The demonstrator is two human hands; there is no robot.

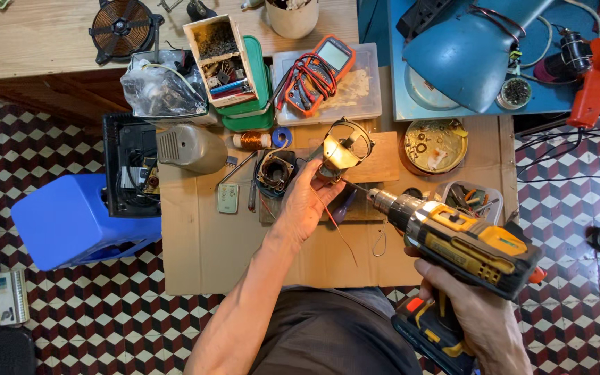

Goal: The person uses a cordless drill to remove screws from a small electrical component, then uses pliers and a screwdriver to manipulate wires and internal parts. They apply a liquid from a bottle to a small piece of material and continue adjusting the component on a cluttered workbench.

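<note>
Left hand (305, 205) gripping metal fan motor (339, 153), right hand (477, 316) clutching yellow drill (463, 243), multimeter (321, 69) behind

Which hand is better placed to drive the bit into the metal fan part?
Right. The right hand grips the yellow cordless drill, its bit aimed at the metal fan part, which the left hand is busy steadying.

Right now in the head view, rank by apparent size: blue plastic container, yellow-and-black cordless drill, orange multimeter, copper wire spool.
1. Blue plastic container
2. Yellow-and-black cordless drill, though it is nearer the camera, so unsure
3. Orange multimeter
4. Copper wire spool
</note>
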